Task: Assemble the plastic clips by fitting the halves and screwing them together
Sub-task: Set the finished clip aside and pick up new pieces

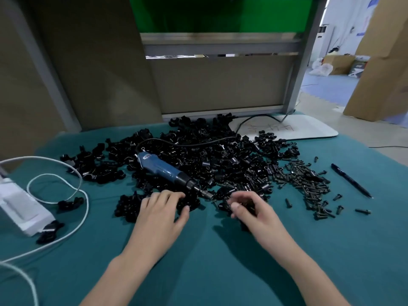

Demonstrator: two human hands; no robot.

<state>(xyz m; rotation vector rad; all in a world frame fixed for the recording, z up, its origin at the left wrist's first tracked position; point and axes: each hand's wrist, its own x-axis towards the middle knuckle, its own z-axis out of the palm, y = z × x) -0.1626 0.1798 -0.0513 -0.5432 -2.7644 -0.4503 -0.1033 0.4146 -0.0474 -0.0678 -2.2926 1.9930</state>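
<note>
Forearms reach in from the bottom edge over teal cloth [209, 261].

Far left: white box [22, 208], with a white cable [72, 188] looped beside it. Two stray clips: one [49, 230] touches the box's near corner, the other [70, 203] lies just beside the cable.

Left hand [162, 209]: palm down, fingers fairly straight and spread, resting on a small near heap of clips. It grips nothing.

Centre: main clip pile [220, 155] lies behind both hands. A blue screwdriver [164, 170] lies on the pile, bit end toward the gap between the hands. Its black cord [198, 143] runs back and right.

Right hand [254, 209]: fingers curled round a black clip part [246, 207]. Blurred, so its shape cannot be told.

Right of pile: screws [309, 182] in a loose heap, a few scattered. Pen [351, 181] lies just beyond them. White board [298, 129] sits at the rear right.
</note>
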